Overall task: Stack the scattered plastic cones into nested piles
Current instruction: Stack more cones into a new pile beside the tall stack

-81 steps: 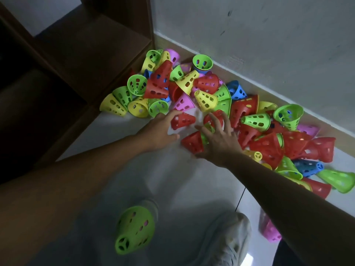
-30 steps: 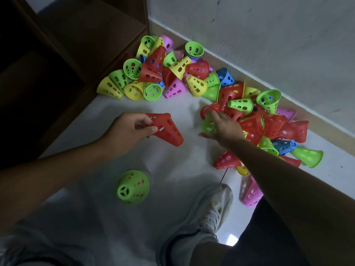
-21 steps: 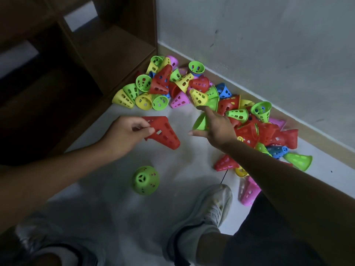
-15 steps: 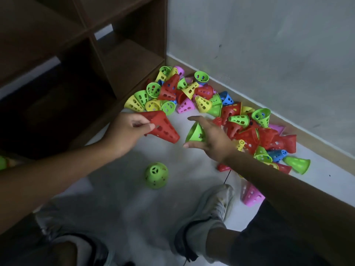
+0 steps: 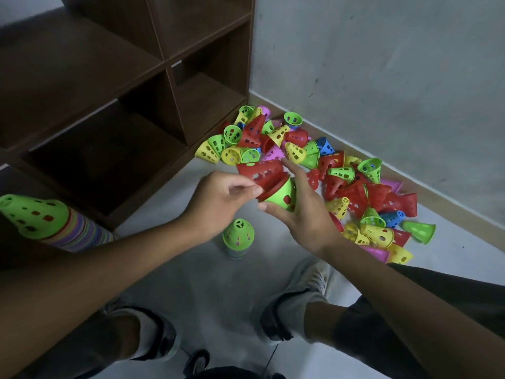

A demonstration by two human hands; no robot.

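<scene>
**Stacking barely started: one pair being nested, most cones still loose**

From my remote seat I read this as an early stage of the job. My left hand (image 5: 218,206) pinches a red cone (image 5: 259,175) by its rim between thumb and fingertips, and my right hand (image 5: 300,212) cups a green cone (image 5: 282,195) in its palm with the fingers only loosely bent around it. The two cones touch, the red one's wide rim against the green one's wide end, held above the floor (image 5: 218,283) near the centre of the view; I judge they are being fitted together, but I cannot tell whether one is seated inside the other yet

What looks done: at 9 o'clock, at the frame edge, a tall nested pile (image 5: 52,225) topped by a green cone shows many coloured rims stacked below it. Just at 6 o'clock from my hands a second green cone (image 5: 238,234) stands upright on the floor, seemingly on top of something pale, though I cannot make out how many pieces sit under it

What is left: the scattered heap (image 5: 341,176) of red, yellow, green, blue and pink cones, running from 12 to 3 o'clock along the wall (image 5: 382,77) and beside the dark shelf unit (image 5: 136,77). Dozens lie tipped at all angles, so most of the work remains
</scene>
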